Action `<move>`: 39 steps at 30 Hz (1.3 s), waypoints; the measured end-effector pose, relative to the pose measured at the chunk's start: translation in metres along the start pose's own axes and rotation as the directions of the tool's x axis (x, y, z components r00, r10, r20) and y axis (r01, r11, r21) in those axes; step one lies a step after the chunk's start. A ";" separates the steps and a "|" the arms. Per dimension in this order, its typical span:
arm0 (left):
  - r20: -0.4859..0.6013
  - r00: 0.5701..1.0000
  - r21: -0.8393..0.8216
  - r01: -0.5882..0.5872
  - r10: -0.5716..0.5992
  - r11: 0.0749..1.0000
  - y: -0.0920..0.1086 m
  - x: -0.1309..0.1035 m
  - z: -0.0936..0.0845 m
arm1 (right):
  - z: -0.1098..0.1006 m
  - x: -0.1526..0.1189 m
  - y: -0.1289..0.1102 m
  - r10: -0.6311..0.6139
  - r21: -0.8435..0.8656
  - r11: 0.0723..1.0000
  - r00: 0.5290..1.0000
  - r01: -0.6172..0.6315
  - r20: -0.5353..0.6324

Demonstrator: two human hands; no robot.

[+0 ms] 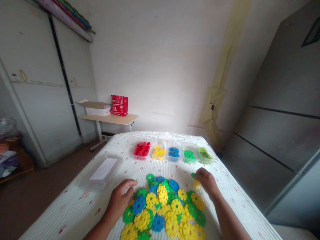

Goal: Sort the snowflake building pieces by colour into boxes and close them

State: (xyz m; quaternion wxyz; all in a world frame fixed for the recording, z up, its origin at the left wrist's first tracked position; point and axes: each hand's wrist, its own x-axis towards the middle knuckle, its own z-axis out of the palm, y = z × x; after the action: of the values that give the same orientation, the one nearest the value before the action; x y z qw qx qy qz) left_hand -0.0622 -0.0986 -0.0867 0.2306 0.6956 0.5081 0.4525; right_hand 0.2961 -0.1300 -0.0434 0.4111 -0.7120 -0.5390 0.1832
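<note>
Many flower-shaped plastic discs in yellow, green and blue lie in a loose pile near the front of the table. My left hand is at the pile's left edge, thumb and fingers apart, with nothing between them. At the upper right of the pile, my right hand has its fingertips pinched on a small green disc. A yellow disc lies just below those fingertips. Beyond the pile stands a row of clear containers holding red pieces, yellow discs, blue discs, green discs and light green pieces.
A clear plastic lid or tray with a white label rests on the left of the white ribbed tablecloth. Behind, a side table holds a red bag and a white box. Grey cabinets flank both sides.
</note>
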 end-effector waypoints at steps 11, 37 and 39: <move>-0.002 1.000 0.009 -0.005 0.005 1.000 0.001 0.000 0.001 | -0.023 -0.045 -0.018 -0.126 0.277 0.961 0.857 -0.021 0.500; 0.030 0.999 0.015 0.012 -0.013 1.000 0.000 0.000 0.002 | -0.008 -0.030 -0.001 -0.024 -0.460 0.841 0.868 0.286 0.496; 0.030 1.000 0.021 0.010 -0.010 1.000 0.000 0.000 0.002 | -0.007 -0.031 -0.003 -0.015 -0.509 0.816 0.891 0.273 0.453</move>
State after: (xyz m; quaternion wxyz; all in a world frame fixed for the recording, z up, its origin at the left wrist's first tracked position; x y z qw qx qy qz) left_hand -0.0602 -0.0982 -0.0881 0.2333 0.7021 0.5126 0.4357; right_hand 0.2881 -0.1608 -0.0428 0.0683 -0.6985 -0.6991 0.1367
